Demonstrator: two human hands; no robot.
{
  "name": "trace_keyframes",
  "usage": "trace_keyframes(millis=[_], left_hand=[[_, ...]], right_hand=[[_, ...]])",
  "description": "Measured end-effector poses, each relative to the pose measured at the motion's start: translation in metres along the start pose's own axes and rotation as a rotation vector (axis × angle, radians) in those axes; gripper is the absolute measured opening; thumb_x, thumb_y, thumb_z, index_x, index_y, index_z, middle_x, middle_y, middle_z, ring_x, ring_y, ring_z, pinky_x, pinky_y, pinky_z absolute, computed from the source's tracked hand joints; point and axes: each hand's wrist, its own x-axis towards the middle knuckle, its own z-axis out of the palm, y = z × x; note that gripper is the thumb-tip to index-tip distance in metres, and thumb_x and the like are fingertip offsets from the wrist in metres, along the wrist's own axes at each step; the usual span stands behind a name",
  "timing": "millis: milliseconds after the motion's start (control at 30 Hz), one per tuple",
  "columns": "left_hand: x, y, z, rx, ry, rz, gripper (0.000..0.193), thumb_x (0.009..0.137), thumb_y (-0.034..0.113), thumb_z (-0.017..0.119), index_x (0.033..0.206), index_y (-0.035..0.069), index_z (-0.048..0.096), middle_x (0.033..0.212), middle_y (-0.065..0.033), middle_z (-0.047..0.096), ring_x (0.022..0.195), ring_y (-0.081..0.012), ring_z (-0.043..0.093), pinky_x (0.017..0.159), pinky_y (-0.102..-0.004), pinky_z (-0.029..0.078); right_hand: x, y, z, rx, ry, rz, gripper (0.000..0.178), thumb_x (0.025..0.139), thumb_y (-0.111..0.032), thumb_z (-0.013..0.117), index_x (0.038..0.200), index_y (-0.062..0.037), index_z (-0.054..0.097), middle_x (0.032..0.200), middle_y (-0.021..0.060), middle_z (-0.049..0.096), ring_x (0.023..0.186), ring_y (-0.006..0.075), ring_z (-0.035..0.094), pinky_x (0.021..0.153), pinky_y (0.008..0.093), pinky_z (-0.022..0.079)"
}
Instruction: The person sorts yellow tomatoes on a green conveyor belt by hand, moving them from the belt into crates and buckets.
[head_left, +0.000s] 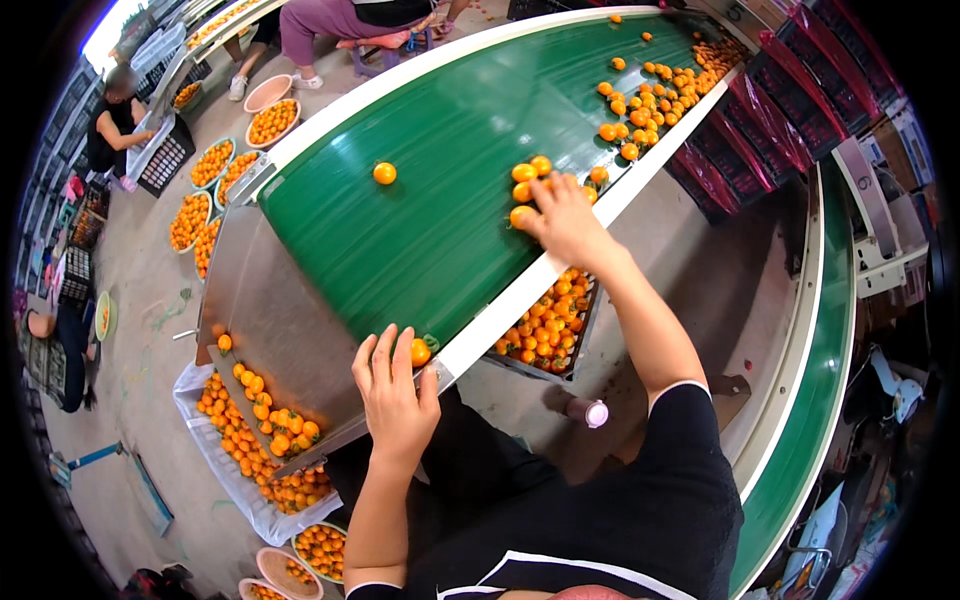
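Note:
Small orange tomatoes (665, 95) lie on the green conveyor belt (420, 240), thickest at its far right end. My right hand (570, 222) reaches over the near rail with its fingers spread among a small cluster of tomatoes (524, 173), touching some; part of the cluster is hidden under it. At the belt's near end, my left hand (395, 395) is open, fingers stretched over the metal chute's edge. One tomato (420, 352) sits right beside its index finger and thumb. Another single tomato (385, 173) lies alone mid-belt.
The metal chute (270, 290) slopes into a lined crate (265, 520) of tomatoes at left. Under the near rail (620, 195) stands a black crate (545, 368), also filled. Basins (190, 222) of tomatoes stand on the floor. A second belt (800, 440) curves at right. Other people sit far left.

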Motion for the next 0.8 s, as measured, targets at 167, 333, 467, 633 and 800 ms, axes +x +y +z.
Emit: trace_keyframes(millis=[167,333,467,633,800], left_hand=[[0.002,0.002,0.001,-0.014,-0.022,0.003,0.044,0.081,0.008,0.060,0.124,-0.001,0.056,0.130,-0.0192,0.052,0.123,-0.0414,0.041,0.105,-0.0502,0.035],[0.005,0.004,0.003,0.029,-0.027,0.038,0.046,0.080,0.007,0.063,0.124,-0.001,0.055,0.129,-0.0202,0.052,0.123,-0.0427,0.041,0.103,-0.0506,0.036],[0.007,0.005,0.001,0.036,-0.052,0.042,0.046,0.080,0.007,0.064,0.124,-0.002,0.055,0.130,-0.0208,0.051,0.122,-0.0437,0.041,0.103,-0.0513,0.036],[0.002,-0.002,-0.004,0.056,-0.060,0.030,0.044,0.081,0.008,0.063,0.123,-0.002,0.055,0.129,-0.0210,0.051,0.121,-0.0436,0.042,0.103,-0.0516,0.036],[0.005,0.006,0.001,0.022,-0.040,0.070,0.043,0.082,0.006,0.060,0.123,-0.002,0.056,0.129,-0.0203,0.052,0.122,-0.0426,0.042,0.104,-0.0511,0.035]], right_hand=[[0.028,-0.061,-0.056,0.420,-0.013,-0.323,0.043,0.088,-0.027,0.064,0.125,-0.0058,0.058,0.128,0.0185,0.056,0.122,0.0348,0.050,0.105,0.0446,0.038],[0.127,-0.104,0.008,0.351,0.105,-0.302,0.052,0.090,-0.030,0.060,0.136,-0.0082,0.049,0.142,0.0162,0.047,0.130,0.0373,0.043,0.110,0.0442,0.034],[0.138,-0.128,0.029,0.480,-0.374,-0.361,0.052,0.092,-0.036,0.053,0.137,-0.0085,0.050,0.144,0.0129,0.046,0.136,0.0367,0.036,0.112,0.0488,0.029],[0.074,-0.108,-0.026,0.754,-0.265,-0.588,0.036,0.087,-0.027,0.064,0.116,-0.0062,0.066,0.132,0.0142,0.056,0.127,0.0332,0.047,0.108,0.0418,0.037],[0.072,0.052,-0.031,0.561,0.248,0.043,0.031,0.084,-0.021,0.067,0.112,-0.0078,0.066,0.114,0.0163,0.065,0.108,0.0332,0.059,0.096,0.0408,0.047]])
